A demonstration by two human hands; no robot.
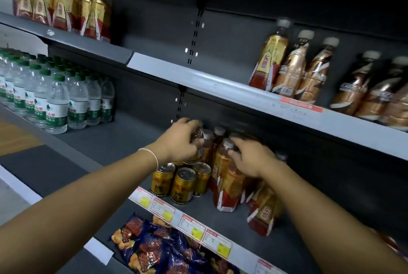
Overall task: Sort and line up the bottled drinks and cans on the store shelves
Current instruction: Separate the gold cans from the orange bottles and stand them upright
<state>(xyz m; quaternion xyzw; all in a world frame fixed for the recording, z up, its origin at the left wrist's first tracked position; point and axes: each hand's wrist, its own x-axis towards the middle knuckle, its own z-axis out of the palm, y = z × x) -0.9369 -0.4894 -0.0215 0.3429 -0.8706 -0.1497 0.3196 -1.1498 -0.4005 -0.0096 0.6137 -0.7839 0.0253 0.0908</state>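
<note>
dark grey store shelving, 3 tiers in view, dim light.
- middle shelf (123,141): both hands work above its right part.
- left hand (181,141): thin bracelet (152,155) on the wrist; fingers curled round a small amber bottle (198,138), held just above the gold cans.
- gold cans (184,185): 3 show plainly, upright, close together at the shelf front, just left of the tea bottles.
- right hand (251,157): fingers and thumb clamped on the cap end of a red-and-gold tea bottle (225,176), which stands upright; more bottles of the same label stand beside and behind it, 1 (262,214) nearer the front edge.
- upper shelf, right: 1 red-and-gold bottle (269,59) next to a row of copper coffee bottles (291,70).
- upper shelf, left: red-and-gold bottles in shrink wrap (59,6).
- middle shelf, far left: green-capped water bottles (55,101) in rows, well apart from the hands.
- shelf edge: price tags (192,227) with yellow patches.
- lower tier: blue snack bags (154,249).
</note>
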